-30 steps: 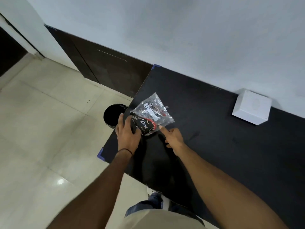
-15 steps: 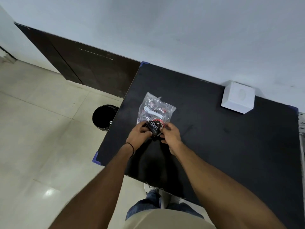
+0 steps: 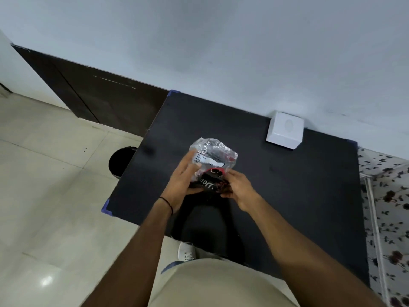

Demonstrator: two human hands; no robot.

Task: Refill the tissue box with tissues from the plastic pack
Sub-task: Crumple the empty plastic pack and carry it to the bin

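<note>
A clear plastic pack (image 3: 215,155) with black, red and white print is held just above the black table (image 3: 298,191), near its left-middle part. My left hand (image 3: 182,181) grips the pack's left side, thumb under, fingers over its white label. My right hand (image 3: 238,188) pinches the pack's near right end. The white tissue box (image 3: 285,133) stands at the table's far edge against the wall, oval slot up, well apart from both hands.
A black round bin (image 3: 120,160) stands on the tiled floor beside the table's left edge. A floral cloth (image 3: 389,213) covers something to the right of the table. Dark wooden panelling (image 3: 95,100) lines the wall at left.
Both hands have closed on the pack and raised its near end off the table. My left hand's fingers have spread over the label. The view has shifted rightward.
</note>
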